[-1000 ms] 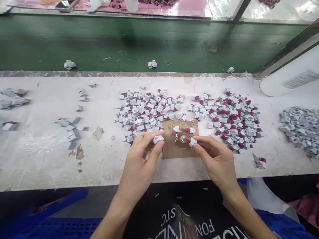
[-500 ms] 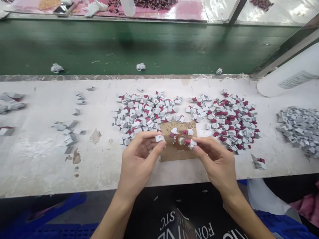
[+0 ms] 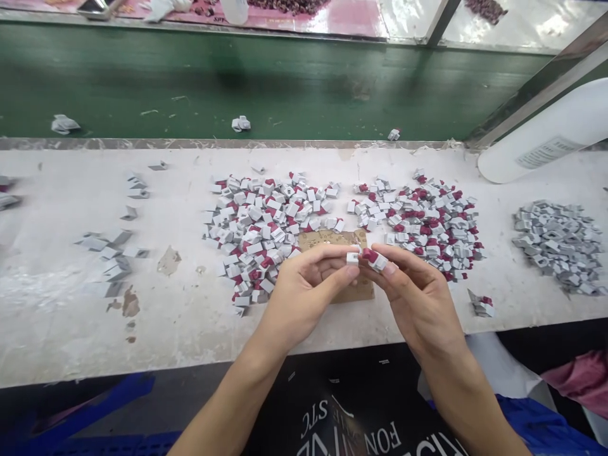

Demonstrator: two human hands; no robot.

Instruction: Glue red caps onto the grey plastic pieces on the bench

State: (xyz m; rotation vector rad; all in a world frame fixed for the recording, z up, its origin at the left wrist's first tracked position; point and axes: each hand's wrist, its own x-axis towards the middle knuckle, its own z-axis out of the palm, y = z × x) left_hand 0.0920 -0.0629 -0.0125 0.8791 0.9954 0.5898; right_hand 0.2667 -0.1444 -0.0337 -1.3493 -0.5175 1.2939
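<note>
Over the cardboard (image 3: 361, 292), the left hand (image 3: 304, 291) is pinching a white piece (image 3: 352, 259), and the right hand (image 3: 420, 294) is gripping a red-and-white piece (image 3: 373, 257) by its white end, thumbs and forefingers nearly closed, hands almost meeting. Both pieces are seeming light, stiff, perhaps slick and hardly fragile, with flat white sides probably offering the surest hold.

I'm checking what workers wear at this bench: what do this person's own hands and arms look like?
The left hand and right hand are bare: no gloves, rings or watch show. Both forearms are uncovered as far as the picture reaches, with no sleeves in view. Below them is a black top with white lettering.
</note>
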